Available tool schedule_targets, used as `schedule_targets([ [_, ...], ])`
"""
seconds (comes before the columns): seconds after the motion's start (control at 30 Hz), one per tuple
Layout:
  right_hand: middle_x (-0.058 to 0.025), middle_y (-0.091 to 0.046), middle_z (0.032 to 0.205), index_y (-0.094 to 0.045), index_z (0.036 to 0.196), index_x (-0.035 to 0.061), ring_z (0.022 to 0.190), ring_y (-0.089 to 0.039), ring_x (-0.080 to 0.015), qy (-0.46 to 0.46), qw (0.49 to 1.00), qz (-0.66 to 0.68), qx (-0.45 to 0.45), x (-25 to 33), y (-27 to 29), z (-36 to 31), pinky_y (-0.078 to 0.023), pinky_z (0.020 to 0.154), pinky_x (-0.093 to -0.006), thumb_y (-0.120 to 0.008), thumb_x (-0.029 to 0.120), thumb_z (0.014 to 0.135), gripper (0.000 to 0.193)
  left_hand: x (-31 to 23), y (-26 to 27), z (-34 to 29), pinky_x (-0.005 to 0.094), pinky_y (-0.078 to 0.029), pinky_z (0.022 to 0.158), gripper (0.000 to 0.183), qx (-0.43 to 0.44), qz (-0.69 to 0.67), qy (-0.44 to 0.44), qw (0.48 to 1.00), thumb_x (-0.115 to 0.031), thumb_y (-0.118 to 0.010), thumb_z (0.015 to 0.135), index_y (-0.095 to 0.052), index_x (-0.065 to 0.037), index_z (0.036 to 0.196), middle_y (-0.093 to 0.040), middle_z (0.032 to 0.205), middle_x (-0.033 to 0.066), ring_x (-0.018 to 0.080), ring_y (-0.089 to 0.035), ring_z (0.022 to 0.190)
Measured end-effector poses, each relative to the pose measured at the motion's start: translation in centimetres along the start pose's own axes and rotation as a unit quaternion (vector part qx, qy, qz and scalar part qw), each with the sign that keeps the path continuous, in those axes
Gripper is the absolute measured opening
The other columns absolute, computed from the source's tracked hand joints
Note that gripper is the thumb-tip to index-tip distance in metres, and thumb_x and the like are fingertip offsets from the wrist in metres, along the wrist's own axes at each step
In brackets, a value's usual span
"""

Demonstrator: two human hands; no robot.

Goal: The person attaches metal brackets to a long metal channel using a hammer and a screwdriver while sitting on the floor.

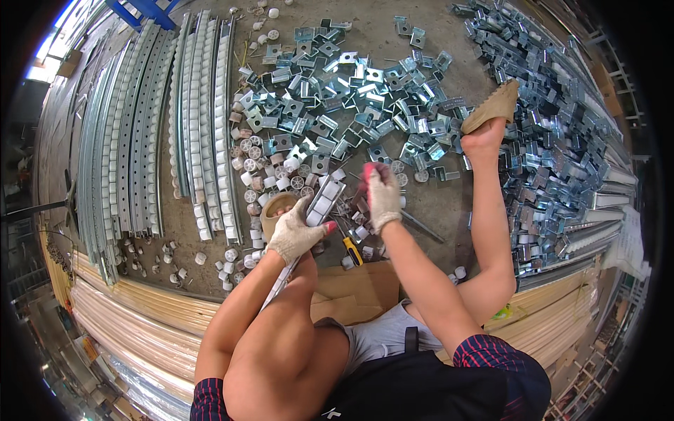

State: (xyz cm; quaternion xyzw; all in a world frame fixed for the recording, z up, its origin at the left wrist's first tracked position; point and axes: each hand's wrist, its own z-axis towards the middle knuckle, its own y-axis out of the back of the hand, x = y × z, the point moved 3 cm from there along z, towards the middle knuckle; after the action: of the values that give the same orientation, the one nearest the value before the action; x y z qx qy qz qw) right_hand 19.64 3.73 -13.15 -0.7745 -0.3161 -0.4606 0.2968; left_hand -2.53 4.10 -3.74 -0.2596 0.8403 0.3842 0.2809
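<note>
Cardboard sheet (358,284), brown, flat: lower centre of the frame, between the seated person's legs.
Roller rail (324,202), one, narrow metal channel with white rollers at its upper end: slanting from lower left of centre up to the middle, over the left leg.
Left hand (298,233), in a pale glove with red at the thumb tip: centre, closed around the roller rail.
Screwdriver (352,251), yellow and black handle: just right of the left hand, on the floor.
Right hand (382,196), pale glove, red fingertips: right of the rail's upper end, apart from it; fingers curled and blurred, so whether it holds anything cannot be told.
Loose white rollers (232,255), many: scattered around the left foot and left of centre.
Long rails (144,133), several rows, some filled with white rollers, some perforated: left and upper left.
Metal brackets (291,109), shiny, heaped: upper centre, with a second, denser heap (547,151) along the right.
Tan sandal (495,107), on the right foot: upper right, between the heaps.
Blue frame (151,10): upper left edge.
</note>
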Motion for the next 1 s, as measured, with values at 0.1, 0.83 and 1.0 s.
schedule_targets([
  [0.1,-0.0108,-0.070,0.109,-0.071,0.108,0.0067,0.091,-0.071,-0.0239,0.197,0.910,-0.365,0.009,4.3,2.4,1.1,-0.057,0.084,-0.0360,-0.070,0.004,0.089,0.020,-0.3,0.7,-0.3,0.0463,-0.055,0.100,0.073,-0.006,0.131,0.041,0.991,-0.047,-0.081,0.082,-0.062,-0.003,0.137,-0.075,0.112,0.0264,0.0412,-0.072,0.109],
  [0.83,0.0041,-0.059,0.083,-0.060,0.103,0.0159,0.056,-0.049,-0.0031,-0.241,0.944,-0.022,0.225,6.7,5.1,-4.3,-0.039,0.044,-0.0204,-0.073,0.017,0.099,0.014,0.1,2.2,-5.5,0.0514,-0.056,0.089,0.058,0.080,0.185,-0.021,0.979,-0.050,-0.082,0.078,-0.070,-0.008,0.116,-0.073,0.104,0.0237,0.0433,-0.070,0.101],
  [1.0,0.0054,-0.068,0.100,-0.061,0.102,0.0205,0.060,-0.050,-0.0054,-0.300,0.940,-0.038,0.155,3.4,4.4,-6.6,-0.040,0.050,-0.0224,-0.064,0.032,0.101,0.012,-2.5,2.2,-5.7,0.0523,-0.049,0.101,0.067,0.049,0.368,-0.116,0.921,-0.056,-0.083,0.073,-0.072,-0.009,0.119,-0.065,0.117,0.0209,0.0427,-0.062,0.118],
])
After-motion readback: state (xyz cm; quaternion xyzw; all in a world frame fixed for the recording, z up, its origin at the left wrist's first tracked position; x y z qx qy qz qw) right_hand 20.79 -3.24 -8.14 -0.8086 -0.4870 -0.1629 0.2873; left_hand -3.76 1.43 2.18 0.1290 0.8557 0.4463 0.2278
